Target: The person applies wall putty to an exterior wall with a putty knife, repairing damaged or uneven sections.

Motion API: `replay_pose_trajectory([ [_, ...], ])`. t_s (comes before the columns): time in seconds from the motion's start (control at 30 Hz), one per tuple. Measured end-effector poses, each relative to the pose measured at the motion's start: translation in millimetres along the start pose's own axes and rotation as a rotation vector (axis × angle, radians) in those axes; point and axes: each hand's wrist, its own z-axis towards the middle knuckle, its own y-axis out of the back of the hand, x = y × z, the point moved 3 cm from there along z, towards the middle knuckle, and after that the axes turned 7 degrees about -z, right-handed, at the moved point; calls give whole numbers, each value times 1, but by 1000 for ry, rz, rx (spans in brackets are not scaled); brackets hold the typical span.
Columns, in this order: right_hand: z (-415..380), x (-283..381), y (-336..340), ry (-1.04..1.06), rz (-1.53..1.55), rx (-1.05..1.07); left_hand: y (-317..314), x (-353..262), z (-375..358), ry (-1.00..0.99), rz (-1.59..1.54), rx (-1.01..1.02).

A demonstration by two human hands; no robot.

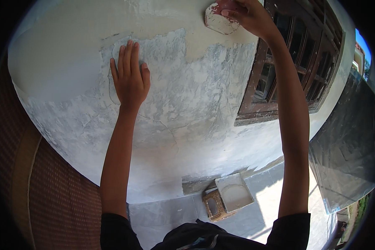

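Palm against the patchy wall, my left hand lies with its fingers stretched upward. Part of a pale, flat, rounded piece shows beside and under it; its exact shape is hidden. At the upper right, my right hand grips a red scraper smeared with white paste. The scraper's face is against the smoother cream part of the wall, left of the window's top. Grey, rough patches of the wall show between my two hands.
A brown wooden window with glass panes is at the right. Below, a tray of white paste rests on a woven stand on the tiled floor. A woven screen stands at the left, a dark sheet at the right.
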Motion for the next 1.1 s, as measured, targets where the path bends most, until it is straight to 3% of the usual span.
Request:
replay_pose_trajectory([
  [0.07, 0, 1, 3, 115, -8, 12, 0, 0, 0, 7, -3, 2],
  [0.2, -3, 1, -4, 97, -104, 80, 0, 0, 0, -2, 2, 5],
  [0.3, -2, -2, 3, 50, -16, -44, 1, 0, 0, -2, -1, 6],
  [0.43, -4, -4, -6, 117, -33, 71, 1, 0, 1, 10, 5, 15],
  [0.53, -4, -4, 2, 18, -17, -60, 1, -1, 0, 5, -5, 5],
  [0.77, -12, -13, -3, 42, -89, 15, 0, -1, 1, 4, 4, 9],
  [0.83, -12, -13, 3, 30, 34, -125, 1, 0, 1, 4, 3, 10],
  [0.93, -14, -9, -1, 5, 30, -27, 0, 0, 0, -6, 11, 1],
  [1.1, -11, -15, -3, 58, -2, -71, 0, -1, 1, -3, 6, -3],
])
